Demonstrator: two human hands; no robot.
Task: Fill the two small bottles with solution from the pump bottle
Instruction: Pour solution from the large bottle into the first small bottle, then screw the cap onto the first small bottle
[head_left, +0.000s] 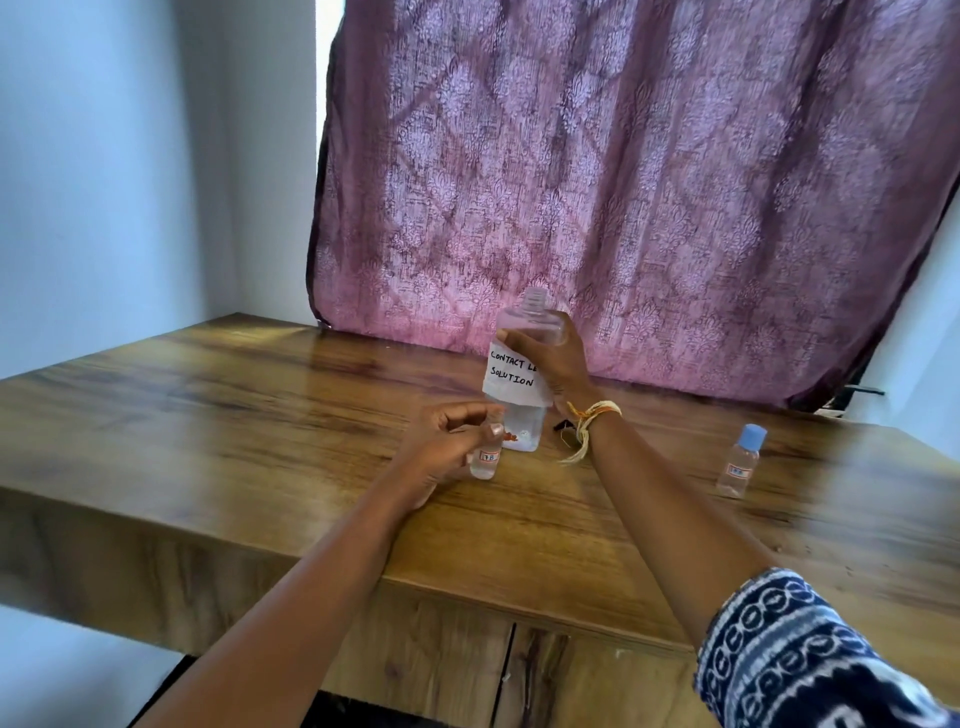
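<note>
Pump bottle (522, 384) upright, pump head absent, open neck on top; clamped in right hand (556, 364) around shoulder and label, base at or just above bench (234, 426). Small bottle (485, 457) just beside its base, to the left and lower, upright, gripped by left hand (441, 447); mouth hidden behind fingers, cap state not discernible. Second small bottle (740, 460) capped, standing well apart to the right, nearer the right arm. Judged: pouring requires tilting the neck leftward and down toward the held bottle.

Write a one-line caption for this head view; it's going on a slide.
Right hand grips the uncapped contact lens solution bottle while left hand steadies a small bottle; another capped one waits.
</note>
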